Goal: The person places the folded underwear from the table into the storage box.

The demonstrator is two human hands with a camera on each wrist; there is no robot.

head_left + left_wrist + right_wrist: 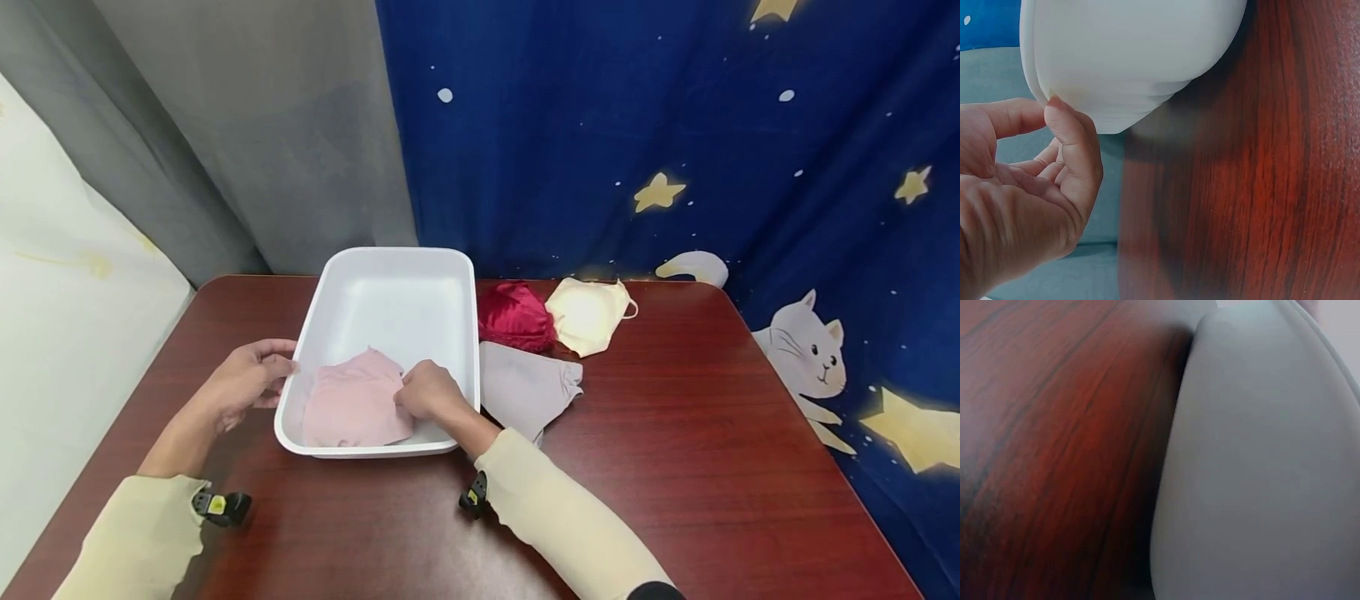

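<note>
A folded pink garment (356, 400) lies in the near part of a white plastic tray (397, 287). My right hand (432, 392) reaches over the tray's right wall and pinches the garment's right edge with curled fingers. At the left wall, my left hand (251, 379) holds the rim. The left wrist view shows the thumb and a finger (1069, 134) meeting at that rim, with the other fingers curled loosely below. The right wrist view is mostly filled by the tray's outer wall (1254, 456), and the right hand's grip is hidden there.
Right of the tray, a light grey folded cloth (525, 387) lies close against it. Behind that are a dark red shiny garment (516, 317) and a cream one (588, 317) with a thin loop. Curtains (525, 142) hang behind the reddish-brown wooden table (712, 467).
</note>
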